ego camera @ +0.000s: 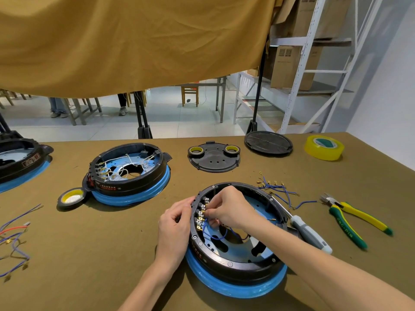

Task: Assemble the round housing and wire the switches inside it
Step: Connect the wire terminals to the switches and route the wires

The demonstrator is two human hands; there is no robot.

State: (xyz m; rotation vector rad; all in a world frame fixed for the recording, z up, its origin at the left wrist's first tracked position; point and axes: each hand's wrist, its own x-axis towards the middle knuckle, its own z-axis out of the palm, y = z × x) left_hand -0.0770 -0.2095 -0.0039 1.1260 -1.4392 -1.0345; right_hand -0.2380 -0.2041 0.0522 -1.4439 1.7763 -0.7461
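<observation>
Round housing point(235, 254) sits at the table's near edge, right of centre. Your left hand point(174, 223) grips its outer wall by the switches point(201, 215); your right hand point(226, 209) pinches a blue wire point(215, 236) at a terminal. Judging by it, wiring has barely started: one lead in, loose blue leads point(277, 190) beyond still unused. Farther left, a second housing point(132, 173) looks fully wired
</observation>
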